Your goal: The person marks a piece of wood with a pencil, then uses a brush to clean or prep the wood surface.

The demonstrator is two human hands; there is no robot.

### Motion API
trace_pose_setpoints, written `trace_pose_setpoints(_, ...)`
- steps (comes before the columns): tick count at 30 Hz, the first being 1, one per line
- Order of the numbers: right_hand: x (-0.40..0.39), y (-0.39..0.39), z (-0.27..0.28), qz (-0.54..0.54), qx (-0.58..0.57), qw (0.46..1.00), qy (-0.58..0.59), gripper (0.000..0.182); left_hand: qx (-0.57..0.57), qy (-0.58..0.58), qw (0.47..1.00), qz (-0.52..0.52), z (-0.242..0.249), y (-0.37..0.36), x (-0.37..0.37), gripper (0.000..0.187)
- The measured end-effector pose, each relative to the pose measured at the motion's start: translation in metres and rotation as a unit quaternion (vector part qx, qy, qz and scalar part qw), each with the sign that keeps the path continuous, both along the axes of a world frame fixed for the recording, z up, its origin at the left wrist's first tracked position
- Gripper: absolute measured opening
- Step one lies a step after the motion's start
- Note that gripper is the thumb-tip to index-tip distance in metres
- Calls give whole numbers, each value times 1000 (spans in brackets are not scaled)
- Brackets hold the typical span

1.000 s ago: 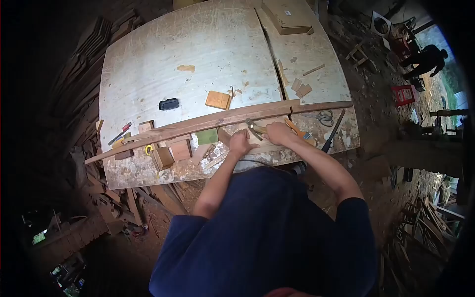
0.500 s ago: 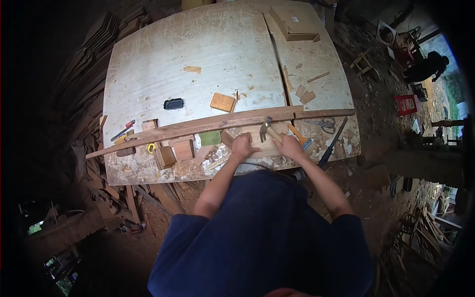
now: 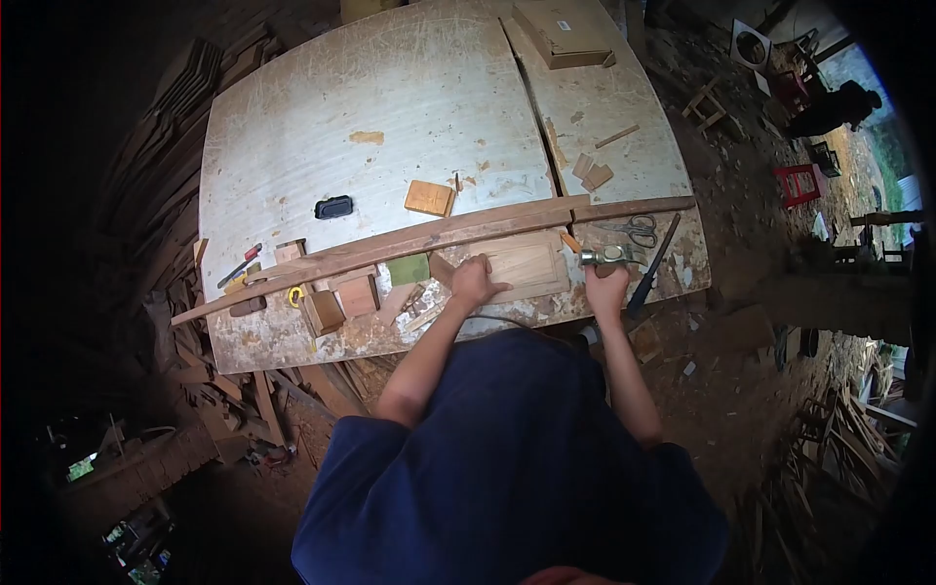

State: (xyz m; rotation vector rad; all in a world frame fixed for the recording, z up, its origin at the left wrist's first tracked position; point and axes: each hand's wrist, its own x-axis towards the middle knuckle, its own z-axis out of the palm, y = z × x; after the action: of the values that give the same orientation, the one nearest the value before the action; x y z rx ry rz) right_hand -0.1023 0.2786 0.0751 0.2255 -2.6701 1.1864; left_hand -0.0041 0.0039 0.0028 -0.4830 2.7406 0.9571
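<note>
Pale flat wooden boards [image 3: 531,267] lie on the front part of the worktable. My left hand [image 3: 474,281] rests on their left end, its thumb stretched out to the right and its fingers apart. To the right of the boards, my right hand [image 3: 607,283] is closed round the hammer [image 3: 606,255], whose metal head points left. Left of my left hand are a green piece [image 3: 409,269] and small wood pieces.
A long wooden strip [image 3: 390,247] crosses the worktable [image 3: 322,117]. Behind it are a black tray [image 3: 333,207], a wood block [image 3: 429,198] and a cardboard box [image 3: 561,34]. Scissors [image 3: 641,230] lie at the right. A person [image 3: 838,109] is far off at the right.
My right hand has moved right with the hammer, off the boards, and the hammer head has turned. My left hand remains on the boards. The view has shifted slightly.
</note>
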Motion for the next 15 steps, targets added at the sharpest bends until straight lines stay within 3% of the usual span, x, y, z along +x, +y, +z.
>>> trace_pose_setpoints(1, -1, 2, -4, -1, 8, 998, -67, 11, -2, 1, 1000, -9, 3, 0, 0, 65)
trace_pose_setpoints(2, 1, 3, -9, -3, -76, 994, -74, 18, -4, 3, 1000, -15, 6, 0, 2, 63)
trace_pose_setpoints(5, 16, -10, 51, 6, -133, 983, -126, 25, 24, 5, 1000, 8, 0, -4, 2, 52)
trace_pose_setpoints(9, 27, 1, 11, -12, -179, 975, -132, 26, 42, 10, 994, 102, -10, -1, -4, 36)
trace_pose_setpoints(12, 44, 0, 2, -39, -233, 950, -203, 25, 26, 103, 980, 170, -19, 3, -15, 38)
trace_pose_setpoints(15, 48, 3, -5, -43, -243, 947, -204, 27, 57, 81, 974, 205, -16, 8, -30, 37)
